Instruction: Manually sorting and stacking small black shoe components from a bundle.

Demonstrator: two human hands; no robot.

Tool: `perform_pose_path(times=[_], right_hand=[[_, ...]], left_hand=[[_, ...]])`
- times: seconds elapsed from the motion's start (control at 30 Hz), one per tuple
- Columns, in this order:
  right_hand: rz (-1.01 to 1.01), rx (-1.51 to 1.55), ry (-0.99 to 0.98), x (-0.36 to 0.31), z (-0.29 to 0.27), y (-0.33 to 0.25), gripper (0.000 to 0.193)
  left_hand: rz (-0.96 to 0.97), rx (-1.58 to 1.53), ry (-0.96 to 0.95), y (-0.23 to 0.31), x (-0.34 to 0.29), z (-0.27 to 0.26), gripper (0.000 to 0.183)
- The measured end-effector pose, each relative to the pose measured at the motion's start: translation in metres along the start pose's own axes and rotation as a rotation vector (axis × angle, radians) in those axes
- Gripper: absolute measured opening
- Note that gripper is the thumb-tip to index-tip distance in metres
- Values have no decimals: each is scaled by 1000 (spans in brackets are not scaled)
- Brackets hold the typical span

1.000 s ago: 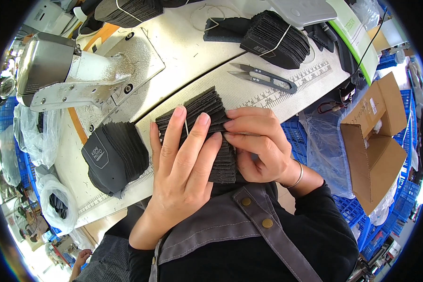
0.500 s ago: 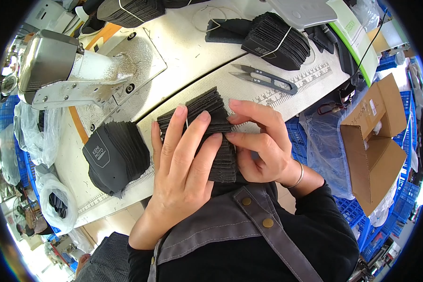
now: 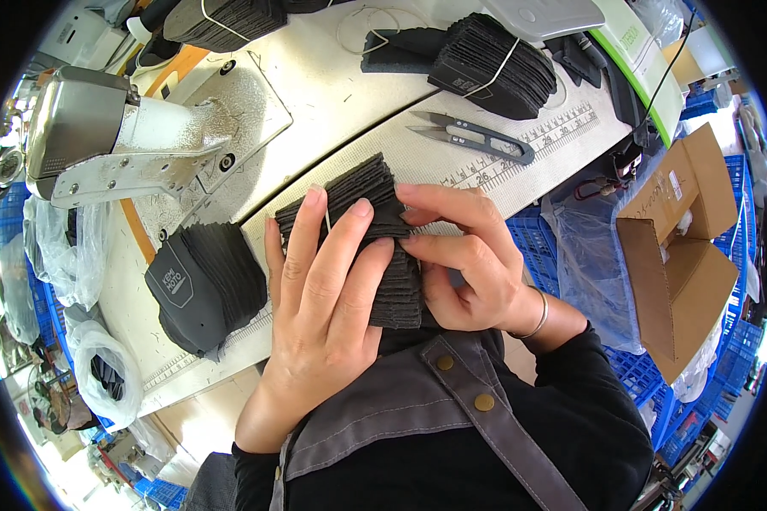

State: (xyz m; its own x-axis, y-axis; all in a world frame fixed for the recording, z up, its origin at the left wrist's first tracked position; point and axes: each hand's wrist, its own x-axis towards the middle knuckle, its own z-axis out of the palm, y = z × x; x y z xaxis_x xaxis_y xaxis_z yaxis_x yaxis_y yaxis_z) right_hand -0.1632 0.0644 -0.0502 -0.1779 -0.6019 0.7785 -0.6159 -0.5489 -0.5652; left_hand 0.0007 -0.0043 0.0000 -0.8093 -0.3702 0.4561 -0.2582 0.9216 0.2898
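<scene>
From where I stand, a thick stack of dark fabric pieces (image 3: 398, 298) sits mid-frame, right under both hands, a pale band (image 3: 328, 221) running across part of it. The left hand (image 3: 320, 319) lies over it, fingers spread apart on the layers; its thumb is hidden, so I cannot tell how firmly it grips. The right hand (image 3: 481, 268) comes in at the stack's right edge, its fingertips nearly together, nipping the edge of the layers.

Left of the hands, a second stack (image 3: 217, 285) rests on the worktable (image 3: 337, 102). Thread snips (image 3: 486, 140) lie above the right hand, with a banded bundle (image 3: 516, 77) beyond them, upper right. A machine head (image 3: 85, 128) fills the upper left; an open cardboard box (image 3: 648, 298) stands at right.
</scene>
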Motion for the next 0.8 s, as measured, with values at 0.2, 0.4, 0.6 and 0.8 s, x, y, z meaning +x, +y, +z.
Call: perform_pose_path(times=[0.2,0.4,0.6,0.8], right_hand=[[21,14,35,-1,3,-1,39],[41,26,52,-2,4,-3,40],[35,8,16,0,2,-3,40],[38,2,24,0,2,-4,39]], left_hand=[[8,14,-12,0,0,-1,43],[16,18,-32,-1,0,-1,46],[30,-3,-38,-2,0,-3,49],[40,-5,-14,-3,-1,-1,50]])
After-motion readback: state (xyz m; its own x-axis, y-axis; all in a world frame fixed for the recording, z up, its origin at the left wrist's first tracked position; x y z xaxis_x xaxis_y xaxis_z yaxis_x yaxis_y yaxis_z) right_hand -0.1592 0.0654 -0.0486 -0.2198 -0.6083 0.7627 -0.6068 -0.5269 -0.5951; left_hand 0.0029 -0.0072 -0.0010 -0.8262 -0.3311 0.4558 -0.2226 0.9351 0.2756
